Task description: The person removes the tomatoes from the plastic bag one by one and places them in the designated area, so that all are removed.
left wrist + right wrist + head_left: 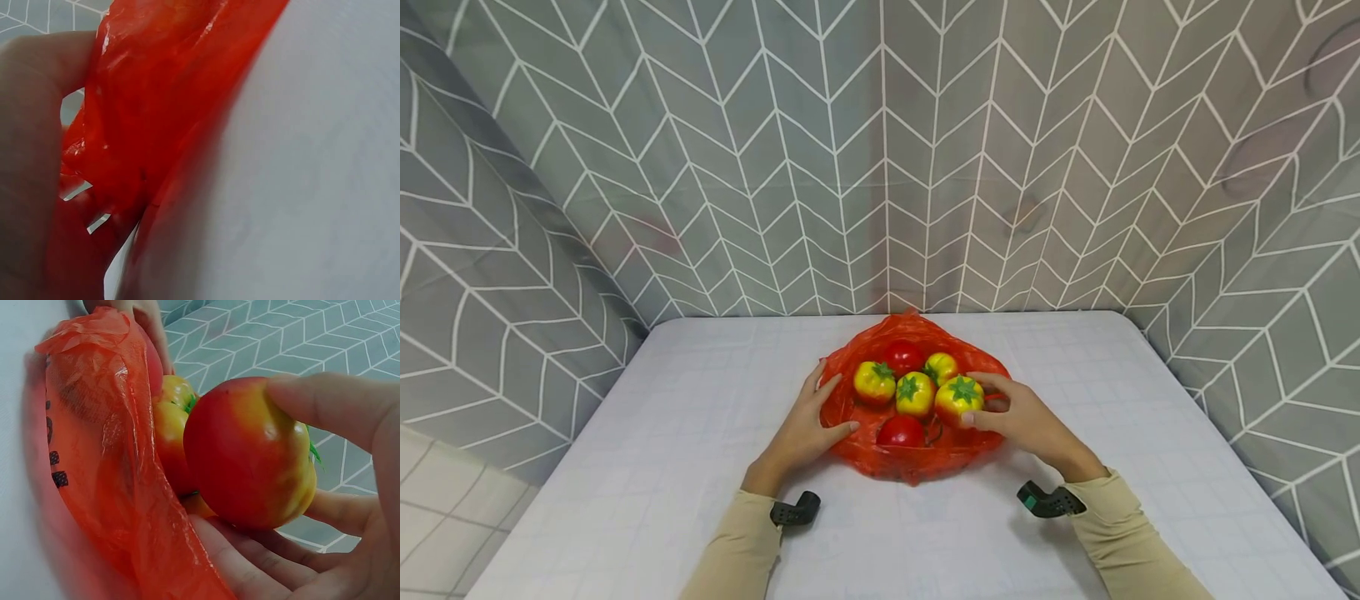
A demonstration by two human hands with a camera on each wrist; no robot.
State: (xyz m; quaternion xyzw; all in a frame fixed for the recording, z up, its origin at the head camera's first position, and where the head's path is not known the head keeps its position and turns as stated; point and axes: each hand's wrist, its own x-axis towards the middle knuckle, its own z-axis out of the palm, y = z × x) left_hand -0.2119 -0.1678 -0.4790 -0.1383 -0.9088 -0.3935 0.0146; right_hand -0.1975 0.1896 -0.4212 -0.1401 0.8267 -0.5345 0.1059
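A thin red plastic bag [880,462] lies spread on the table with its mouth upward. My right hand [1018,417] grips a red-and-yellow toy tomato [250,456] with a green star-shaped top, thumb on one side and fingers beneath. That tomato is at the bag's right part. Beside it are several more yellow-red tomatoes [915,393] and two shiny red round fruits [901,432], their kind not clear. My left hand [805,425] touches the bag's left rim, thumb and forefinger spread wide apart. In the left wrist view, some fingers show only through the red film [144,112].
A white-covered table [662,467] carries the bag near its far edge. Grey curtains [880,167] with white chevron lines stand behind and at both sides. Dark wrist straps [796,508] sit on both wrists. Pale tiled floor [445,508] shows at lower left.
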